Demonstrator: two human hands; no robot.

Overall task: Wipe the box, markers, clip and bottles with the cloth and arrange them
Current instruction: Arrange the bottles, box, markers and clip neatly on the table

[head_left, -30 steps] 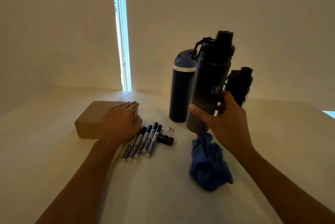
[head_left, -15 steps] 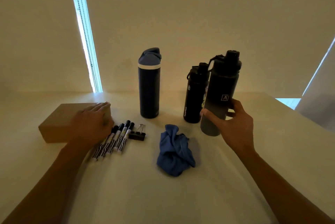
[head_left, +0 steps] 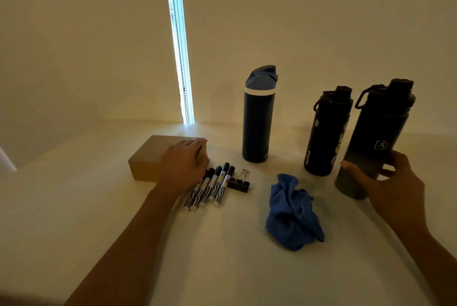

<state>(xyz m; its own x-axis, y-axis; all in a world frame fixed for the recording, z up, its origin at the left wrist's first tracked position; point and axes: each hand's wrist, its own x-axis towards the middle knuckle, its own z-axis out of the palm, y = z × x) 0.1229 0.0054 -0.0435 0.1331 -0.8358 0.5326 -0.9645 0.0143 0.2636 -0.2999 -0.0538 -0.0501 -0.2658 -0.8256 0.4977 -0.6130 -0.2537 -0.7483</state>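
Just two arms in shot here; the left hand [head_left: 183, 167] and right hand [head_left: 393, 187] are both bare; same for the left forearm [head_left: 138, 239] and right forearm [head_left: 432, 253], bare skin all the way back from the grip to the bottom edge of the frame; nails on the left fingertips [head_left: 197, 141] catch a bit of light; the room's dim, so finer detail I can't make out.

Pale table [head_left: 222, 268]: box [head_left: 148, 157], markers [head_left: 212, 187], clip [head_left: 239, 183], cloth [head_left: 291, 216], three bottles [head_left: 257, 127].
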